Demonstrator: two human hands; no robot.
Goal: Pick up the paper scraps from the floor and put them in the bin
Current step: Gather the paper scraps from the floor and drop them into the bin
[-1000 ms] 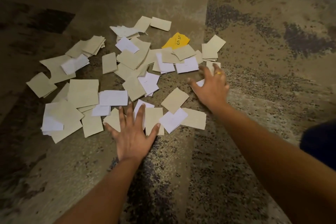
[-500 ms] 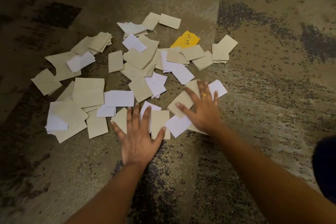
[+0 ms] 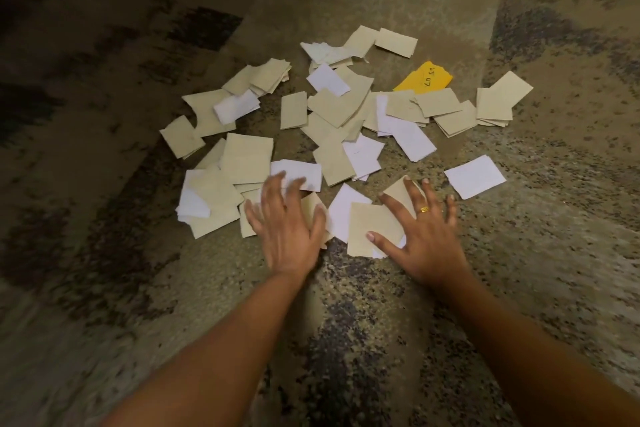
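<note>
scraps (image 3: 333,107): flat, strewn, edges every way | floor (image 3: 561,225): mottled carpet | left grip (image 3: 288,230), right grip (image 3: 423,234): splayed, pressing scraps

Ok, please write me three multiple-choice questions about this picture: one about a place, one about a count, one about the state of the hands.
1. Where does the lone white scrap lie?
A. just beyond the little finger of the right hand
B. under the left wrist
C. inside a bin

2. How many yellow scraps show?
A. none
B. one
C. four

3. How are the hands?
A. both clenched round bundles
B. one lifts a scrap high
C. both flat, fingers spread, on paper

Key: 1 A, it lies alone on the carpet past those fingertips. 2 B, only one is yellow among the beige and white. 3 C, the left hand and the right hand press on beige scraps.
</note>
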